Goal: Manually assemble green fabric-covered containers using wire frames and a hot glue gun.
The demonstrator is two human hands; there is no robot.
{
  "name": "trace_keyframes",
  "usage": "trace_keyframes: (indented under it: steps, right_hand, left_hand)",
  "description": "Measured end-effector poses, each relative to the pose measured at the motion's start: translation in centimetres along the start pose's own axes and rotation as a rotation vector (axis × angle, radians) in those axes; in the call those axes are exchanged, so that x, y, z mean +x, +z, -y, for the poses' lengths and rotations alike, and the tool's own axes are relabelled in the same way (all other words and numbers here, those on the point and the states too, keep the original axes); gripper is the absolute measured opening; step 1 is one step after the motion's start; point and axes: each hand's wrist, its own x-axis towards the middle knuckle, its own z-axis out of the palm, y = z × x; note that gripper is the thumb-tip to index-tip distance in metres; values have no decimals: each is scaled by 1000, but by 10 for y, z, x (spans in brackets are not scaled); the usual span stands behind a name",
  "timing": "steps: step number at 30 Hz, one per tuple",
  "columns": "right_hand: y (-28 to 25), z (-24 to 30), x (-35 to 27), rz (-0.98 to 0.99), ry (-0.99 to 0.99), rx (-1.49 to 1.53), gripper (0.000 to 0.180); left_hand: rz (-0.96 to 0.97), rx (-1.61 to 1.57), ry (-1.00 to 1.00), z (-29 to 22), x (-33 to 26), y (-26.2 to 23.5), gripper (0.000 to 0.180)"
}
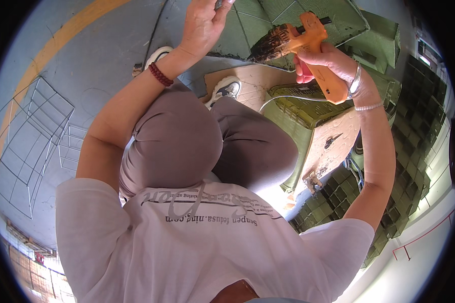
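Note:
My right hand is closed round the handle of an orange hot glue gun. Its blackened nozzle points left, a black glue stick juts from the back, and a pale cord leaves the handle. My left hand is raised at the top edge, its fingertips partly cut off. Thumb and finger close on something small and greyish, too little of it showing to name. Just beyond the nozzle lies a green sheet-like piece with thin wires across it.
Bent wire frames stand on the grey floor at left, near a yellow painted line. Below the glue gun sits a green crate beside worn brown board. Stacked dark green blocks fill the right side. My knees are bent below.

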Motion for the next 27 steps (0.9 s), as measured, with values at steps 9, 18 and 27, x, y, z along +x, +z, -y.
trace_keyframes:
  steps: [9,18,27]
  right_hand:
    - [-5,-3,3,17,30,-25,36]
    - [-6,-2,4,3,49,-82,35]
    - [-4,0,6,27,50,-80,35]
  left_hand:
    - [15,105,-43,-8,3,-2,52]
    - [7,-149,-98,3,-3,-1,55]
    - [-391,-1198,-422,-14,-5,9,61]
